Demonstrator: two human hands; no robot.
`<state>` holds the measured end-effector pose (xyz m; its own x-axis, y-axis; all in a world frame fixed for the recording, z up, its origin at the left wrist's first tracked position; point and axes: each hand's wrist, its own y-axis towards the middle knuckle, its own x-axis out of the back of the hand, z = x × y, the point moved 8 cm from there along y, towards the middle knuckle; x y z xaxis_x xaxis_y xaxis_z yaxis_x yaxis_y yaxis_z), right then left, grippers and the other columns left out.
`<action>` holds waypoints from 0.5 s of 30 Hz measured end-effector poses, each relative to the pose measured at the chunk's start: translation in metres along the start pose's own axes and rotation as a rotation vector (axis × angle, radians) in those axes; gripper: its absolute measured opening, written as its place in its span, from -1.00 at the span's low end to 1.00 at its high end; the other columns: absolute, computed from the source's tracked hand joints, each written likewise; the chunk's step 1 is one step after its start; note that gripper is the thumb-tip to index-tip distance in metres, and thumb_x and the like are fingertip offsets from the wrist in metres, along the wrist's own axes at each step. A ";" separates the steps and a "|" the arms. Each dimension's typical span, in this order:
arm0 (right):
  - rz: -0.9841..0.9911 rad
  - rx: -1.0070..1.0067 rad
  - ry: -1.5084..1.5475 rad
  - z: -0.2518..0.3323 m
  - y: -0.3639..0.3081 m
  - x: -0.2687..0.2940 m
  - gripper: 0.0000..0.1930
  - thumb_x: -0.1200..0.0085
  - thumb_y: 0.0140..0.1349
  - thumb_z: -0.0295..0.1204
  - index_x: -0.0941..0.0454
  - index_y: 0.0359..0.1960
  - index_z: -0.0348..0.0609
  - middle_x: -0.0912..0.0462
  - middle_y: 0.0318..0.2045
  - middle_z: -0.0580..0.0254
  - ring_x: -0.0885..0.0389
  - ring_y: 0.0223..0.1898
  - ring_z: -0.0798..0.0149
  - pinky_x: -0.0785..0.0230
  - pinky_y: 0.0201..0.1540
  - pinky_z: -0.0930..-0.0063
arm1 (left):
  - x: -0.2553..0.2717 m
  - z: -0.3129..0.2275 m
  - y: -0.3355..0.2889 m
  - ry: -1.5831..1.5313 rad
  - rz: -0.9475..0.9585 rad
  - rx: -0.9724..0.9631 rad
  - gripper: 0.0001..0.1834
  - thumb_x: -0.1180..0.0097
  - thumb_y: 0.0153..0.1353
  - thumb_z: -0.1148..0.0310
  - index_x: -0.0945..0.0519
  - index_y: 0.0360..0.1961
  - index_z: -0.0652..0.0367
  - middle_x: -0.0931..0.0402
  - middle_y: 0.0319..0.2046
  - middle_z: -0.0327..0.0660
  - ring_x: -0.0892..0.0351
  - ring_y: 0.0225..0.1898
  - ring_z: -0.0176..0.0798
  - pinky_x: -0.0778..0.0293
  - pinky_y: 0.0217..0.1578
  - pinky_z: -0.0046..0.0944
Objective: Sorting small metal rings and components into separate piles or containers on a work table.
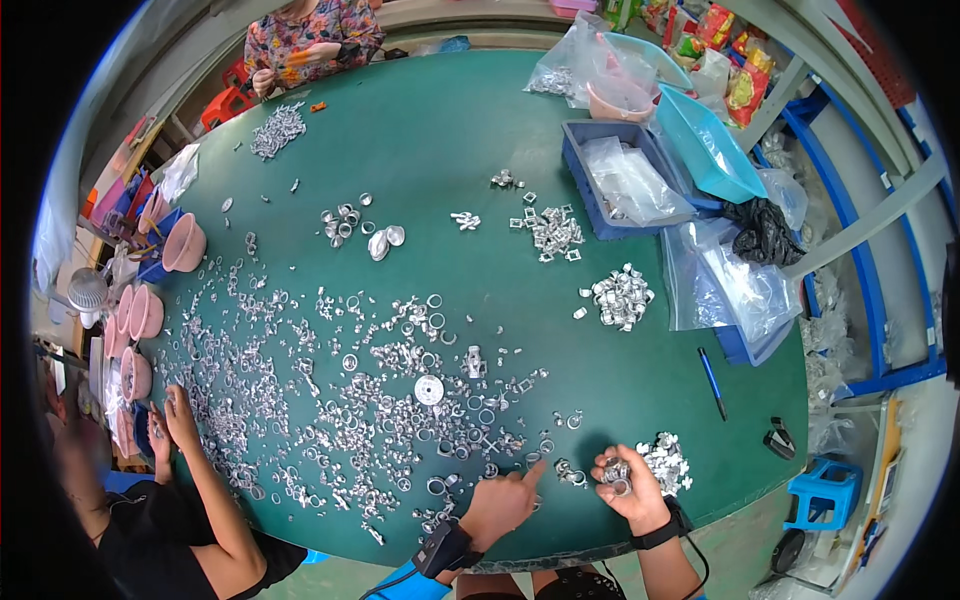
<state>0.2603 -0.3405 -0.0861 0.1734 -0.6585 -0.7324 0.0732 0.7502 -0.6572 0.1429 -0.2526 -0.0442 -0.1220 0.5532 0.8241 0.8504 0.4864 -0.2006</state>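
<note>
My left hand (502,508) reaches over the table's near edge, its index finger stretched out to a small metal ring (533,461) lying on the green table. The other fingers are partly tucked under and hard to make out. Palm up, my right hand (638,497) cups several silver metal rings (616,476), with fingers curled round them. Between the hands lies a small cluster of rings (570,473). Just right of my right hand is a pile of small silver parts (667,463). Many loose metal parts (370,430) spread across the left and middle of the table.
Sorted piles of square frames (553,234) and shiny parts (622,297) lie farther off. Blue trays (600,215) with plastic bags stand back right. A pen (712,384) and black clip (779,438) lie right. One co-worker's hands (178,420) are at left; another person (310,45) sits opposite.
</note>
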 end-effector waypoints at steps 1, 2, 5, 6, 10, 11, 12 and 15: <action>-0.001 0.003 -0.003 -0.002 -0.001 -0.006 -0.77 0.13 0.11 -0.26 -0.43 -0.48 -0.16 -0.45 -0.45 0.22 -0.44 -0.37 0.28 -0.21 -0.69 0.59 | -0.002 0.002 -0.002 -0.003 -0.002 -0.003 -0.67 0.08 -0.03 0.38 -0.42 -0.16 0.09 -0.42 -0.69 -0.18 -0.43 -0.71 -0.15 -0.33 -0.73 -0.23; -0.108 0.015 0.117 -0.005 -0.003 -0.006 -0.77 0.12 0.09 -0.24 -0.40 -0.50 -0.15 -0.42 -0.43 0.22 -0.41 -0.39 0.28 -0.22 -0.68 0.59 | -0.006 0.006 -0.005 -0.017 0.020 0.009 -0.68 0.08 -0.03 0.38 -0.43 -0.17 0.09 -0.43 -0.69 -0.16 -0.43 -0.71 -0.13 -0.33 -0.72 -0.21; -0.246 0.069 0.284 -0.001 -0.010 -0.003 -0.75 0.11 0.08 -0.20 -0.36 -0.53 -0.13 -0.38 -0.41 0.22 -0.36 -0.44 0.31 -0.23 -0.67 0.62 | -0.006 0.007 -0.007 -0.111 0.053 0.016 -0.71 0.08 -0.02 0.35 -0.44 -0.21 0.09 -0.45 -0.68 -0.12 -0.44 -0.68 -0.09 -0.35 -0.68 -0.18; -0.091 0.010 0.327 -0.003 -0.008 -0.006 -0.76 0.12 0.09 -0.23 -0.38 -0.52 -0.15 -0.38 -0.42 0.21 -0.36 -0.45 0.31 -0.18 -0.70 0.67 | -0.004 0.007 -0.012 -0.183 0.037 0.028 -0.72 0.08 -0.01 0.33 -0.45 -0.22 0.10 -0.45 -0.68 -0.11 -0.44 -0.68 -0.09 -0.36 -0.67 -0.19; 0.084 -0.147 0.222 -0.001 -0.011 -0.005 -0.77 0.13 0.11 -0.27 -0.36 -0.55 -0.17 -0.34 -0.49 0.21 -0.22 -0.69 0.48 0.05 -0.83 0.77 | -0.002 0.008 -0.030 -0.322 0.009 0.083 -0.77 0.01 -0.03 0.31 -0.50 -0.32 0.12 -0.46 -0.65 -0.12 -0.46 -0.67 -0.13 -0.35 -0.66 -0.24; 0.128 -0.229 0.093 0.000 -0.014 -0.007 -0.77 0.13 0.11 -0.27 -0.35 -0.57 -0.16 -0.32 -0.52 0.21 -0.16 -0.76 0.53 0.10 -0.86 0.78 | -0.005 0.012 -0.033 -0.362 0.020 0.137 -0.79 -0.01 -0.05 0.32 -0.51 -0.35 0.13 -0.46 -0.65 -0.13 -0.46 -0.67 -0.14 -0.35 -0.66 -0.26; 0.026 -0.213 0.014 0.009 -0.014 -0.005 -0.77 0.14 0.12 -0.29 -0.35 -0.58 -0.16 -0.33 -0.55 0.20 -0.07 -0.83 0.59 0.14 -0.87 0.79 | -0.008 0.015 -0.039 -0.386 0.012 0.178 -0.82 -0.03 -0.07 0.34 -0.53 -0.40 0.14 -0.47 -0.65 -0.16 -0.45 -0.68 -0.16 -0.35 -0.66 -0.30; 0.019 0.066 -0.414 0.075 -0.008 -0.025 -0.74 0.14 0.12 -0.28 -0.34 -0.63 -0.15 -0.37 -0.64 0.23 -0.14 -0.84 0.57 0.11 -0.87 0.75 | -0.008 0.016 -0.047 -0.423 0.004 0.217 -0.82 -0.03 -0.07 0.34 -0.53 -0.39 0.14 -0.47 -0.65 -0.16 -0.45 -0.68 -0.17 -0.35 -0.66 -0.31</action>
<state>0.3288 -0.3251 -0.0491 0.5545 -0.5744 -0.6022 0.1265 0.7733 -0.6213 0.0960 -0.2694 -0.0498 -0.3550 0.7606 0.5436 0.7305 0.5885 -0.3464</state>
